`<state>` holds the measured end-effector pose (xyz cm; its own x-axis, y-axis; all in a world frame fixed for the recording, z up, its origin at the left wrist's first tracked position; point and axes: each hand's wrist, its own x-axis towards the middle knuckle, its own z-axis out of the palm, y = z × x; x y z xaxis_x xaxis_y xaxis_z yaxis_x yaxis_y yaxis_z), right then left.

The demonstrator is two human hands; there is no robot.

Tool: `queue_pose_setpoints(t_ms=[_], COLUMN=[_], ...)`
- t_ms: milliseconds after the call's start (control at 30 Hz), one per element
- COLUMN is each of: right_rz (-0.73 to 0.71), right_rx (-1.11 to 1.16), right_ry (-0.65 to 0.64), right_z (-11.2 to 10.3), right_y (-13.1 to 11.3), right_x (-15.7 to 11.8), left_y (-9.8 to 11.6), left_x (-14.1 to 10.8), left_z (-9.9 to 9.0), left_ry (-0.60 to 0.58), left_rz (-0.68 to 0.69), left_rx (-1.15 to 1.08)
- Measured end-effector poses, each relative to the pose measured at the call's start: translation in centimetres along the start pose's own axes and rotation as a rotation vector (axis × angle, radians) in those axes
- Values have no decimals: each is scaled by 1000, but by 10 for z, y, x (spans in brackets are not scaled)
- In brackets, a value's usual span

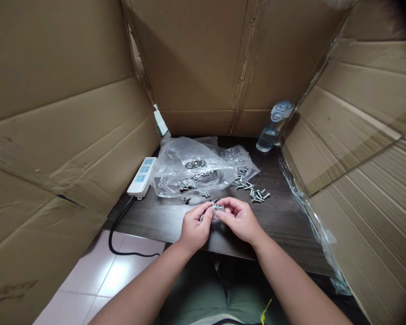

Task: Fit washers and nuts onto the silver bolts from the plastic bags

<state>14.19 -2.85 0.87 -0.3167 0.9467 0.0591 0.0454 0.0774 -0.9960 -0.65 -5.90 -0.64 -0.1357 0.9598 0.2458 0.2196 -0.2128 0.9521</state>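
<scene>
**Metal bolt [220,208] held from both sides**

Your left hand [196,228] and right hand [241,221] pinch it, fingers [230,202] narrow on the metal, apparently to steady it. Beyond your fingers on the desk [280,221] lies a clear bag [172,158]; beyond and rightward, loose bolts [258,197] sit, seemingly within reach.

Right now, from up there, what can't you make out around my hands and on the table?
In the head view:
Metal piece: partly covered by your fingers, so its full shape is hidden.
Parts in the bag: blurred by cloudy plastic, so no count.
Loose screws: too small to read their threads.
Cable: far end out of sight, apparently behind the left forearm.
</scene>
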Motion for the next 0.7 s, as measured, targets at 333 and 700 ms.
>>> queue_pose_setpoints(t_ms=[333,700], right_rz=[-67,10], right_rx=[-48,-10], right_ry=[-15,-66], right_z=[-3,1], right_y=[-4,-4], right_x=[2,1], left_y=[1,0], left_x=[1,2], left_z=[-1,0], left_ry=[-18,-69], left_rz=[-26,-74], left_rx=[-10,-85])
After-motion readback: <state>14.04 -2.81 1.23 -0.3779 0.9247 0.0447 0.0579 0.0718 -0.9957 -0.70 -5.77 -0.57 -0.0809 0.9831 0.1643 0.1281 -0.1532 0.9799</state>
